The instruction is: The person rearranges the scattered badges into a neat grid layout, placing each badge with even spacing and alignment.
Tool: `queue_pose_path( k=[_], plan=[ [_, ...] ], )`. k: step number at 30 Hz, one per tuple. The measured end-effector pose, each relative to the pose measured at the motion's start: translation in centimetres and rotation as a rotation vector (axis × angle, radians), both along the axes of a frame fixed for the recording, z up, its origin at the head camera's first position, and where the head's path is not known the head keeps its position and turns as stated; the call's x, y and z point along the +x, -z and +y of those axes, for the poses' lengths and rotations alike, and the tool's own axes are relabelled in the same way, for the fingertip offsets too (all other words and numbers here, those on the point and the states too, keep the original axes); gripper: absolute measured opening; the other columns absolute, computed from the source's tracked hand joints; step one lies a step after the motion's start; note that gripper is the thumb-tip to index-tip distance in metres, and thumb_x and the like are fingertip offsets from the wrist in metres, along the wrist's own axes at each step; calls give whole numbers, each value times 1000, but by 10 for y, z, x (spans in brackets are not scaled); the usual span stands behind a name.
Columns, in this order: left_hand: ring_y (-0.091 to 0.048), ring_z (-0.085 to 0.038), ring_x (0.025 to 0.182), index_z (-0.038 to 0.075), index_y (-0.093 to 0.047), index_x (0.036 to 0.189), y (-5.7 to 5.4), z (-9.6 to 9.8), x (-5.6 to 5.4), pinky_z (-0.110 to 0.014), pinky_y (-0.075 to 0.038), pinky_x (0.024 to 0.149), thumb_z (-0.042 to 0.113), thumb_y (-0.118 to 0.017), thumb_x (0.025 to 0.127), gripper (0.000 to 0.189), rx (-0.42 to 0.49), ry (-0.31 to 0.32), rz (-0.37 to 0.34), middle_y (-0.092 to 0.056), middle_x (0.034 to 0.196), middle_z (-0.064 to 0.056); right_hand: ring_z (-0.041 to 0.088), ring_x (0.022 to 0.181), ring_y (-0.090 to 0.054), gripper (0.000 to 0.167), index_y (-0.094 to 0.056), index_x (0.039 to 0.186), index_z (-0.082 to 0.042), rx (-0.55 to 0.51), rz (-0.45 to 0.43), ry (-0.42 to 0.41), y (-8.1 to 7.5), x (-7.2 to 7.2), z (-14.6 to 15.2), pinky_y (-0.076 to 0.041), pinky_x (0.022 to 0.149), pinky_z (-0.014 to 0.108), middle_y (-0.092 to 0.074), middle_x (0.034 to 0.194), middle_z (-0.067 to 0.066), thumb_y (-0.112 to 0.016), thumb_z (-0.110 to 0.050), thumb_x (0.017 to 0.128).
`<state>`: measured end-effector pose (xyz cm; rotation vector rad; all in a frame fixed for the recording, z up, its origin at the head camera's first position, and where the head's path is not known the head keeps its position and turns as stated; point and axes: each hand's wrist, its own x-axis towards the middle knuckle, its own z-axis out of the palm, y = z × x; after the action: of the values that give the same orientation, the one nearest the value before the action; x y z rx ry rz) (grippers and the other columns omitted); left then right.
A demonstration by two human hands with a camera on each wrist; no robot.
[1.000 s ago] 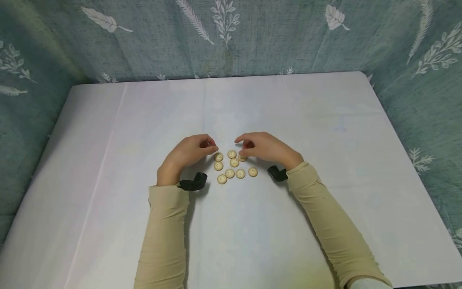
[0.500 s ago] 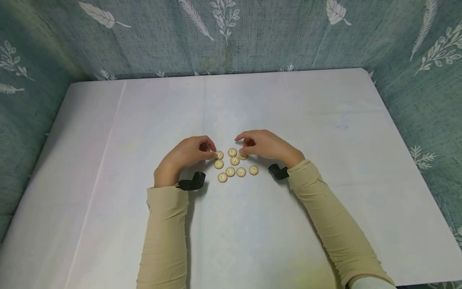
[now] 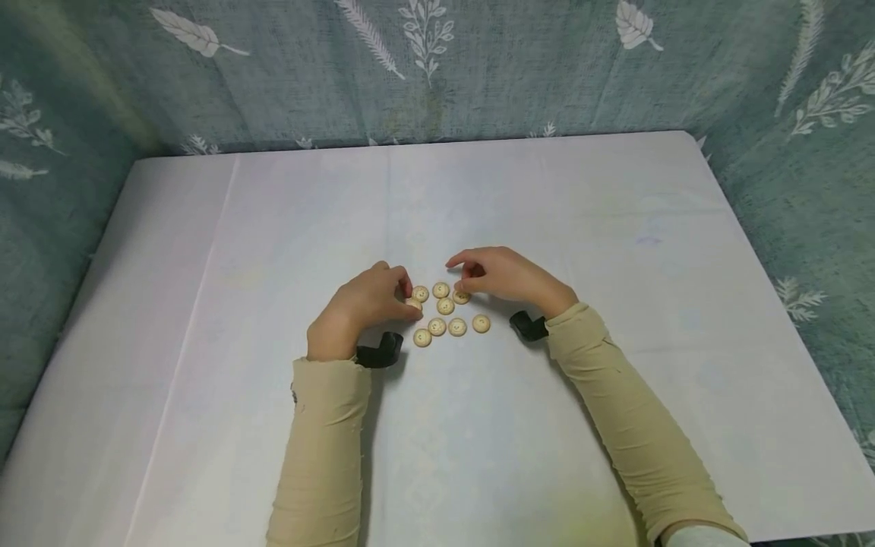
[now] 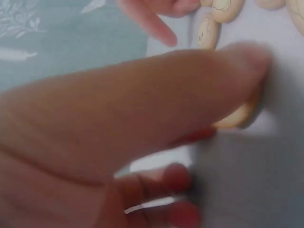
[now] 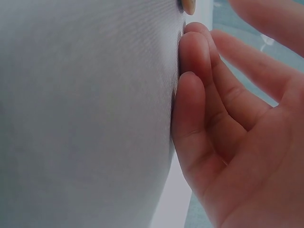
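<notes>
Left fingers (image 3: 403, 279) shifted, pinching button (image 3: 414, 303), white table (image 3: 547, 205)

The left hand (image 3: 369, 298) partly hides 1 button (image 3: 413, 303); the right hand (image 3: 509, 277) partly covers another button (image 3: 462, 298). The table's (image 3: 273, 228) 2 near corners are cut off.

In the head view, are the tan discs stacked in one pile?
No, most of the tan discs lie side by side on the white table.

No readable text or numbers (only illegible markings on discs (image 3: 457, 327))
</notes>
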<state>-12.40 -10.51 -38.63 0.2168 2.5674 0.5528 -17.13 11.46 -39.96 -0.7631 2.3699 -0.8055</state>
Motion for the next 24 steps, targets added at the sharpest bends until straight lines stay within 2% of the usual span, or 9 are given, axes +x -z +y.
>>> queue_pose_path(
  k=[5,8,14,18,24],
  plan=[
    [-45,-19,77,14,-59,91,10,-10,-5,-31,-36,69,25,-69,76,21,127,-9,45,-47,87,-5,14,84,-50,39,-53,121,-17,-10,-9,4,1,-1,1,-39,76,30,-57,92,-2,-60,-31,85],
    [-46,-17,78,14,-61,91,15,-16,-10,-31,-36,72,23,-67,78,17,173,-13,55,-51,85,-3,14,84,-50,39,-53,121,-17,-12,-14,8,1,-1,2,-39,76,30,-57,92,-2,-60,-31,85],
    [-48,-18,83,14,-61,92,13,-24,-17,-32,-36,76,24,-64,82,15,210,-52,51,-55,87,-2,14,85,-50,38,-53,122,-18,-11,-19,12,-1,-1,1,-39,76,30,-56,94,-2,-58,-29,86],
    [-49,-17,81,14,-62,93,12,-30,-15,-32,-37,76,25,-64,83,15,224,-78,38,-56,87,-2,14,85,-49,37,-53,122,-19,-11,-28,20,-1,-2,1,-39,75,30,-56,95,-2,-58,-28,86],
    [-50,-16,81,16,-63,95,8,-29,-7,-30,-37,74,25,-64,82,16,277,-83,-34,-59,86,1,14,84,-49,38,-53,121,-18,-8,-20,10,1,-2,0,-39,75,30,-56,94,-1,-58,-28,86]
  ],
)
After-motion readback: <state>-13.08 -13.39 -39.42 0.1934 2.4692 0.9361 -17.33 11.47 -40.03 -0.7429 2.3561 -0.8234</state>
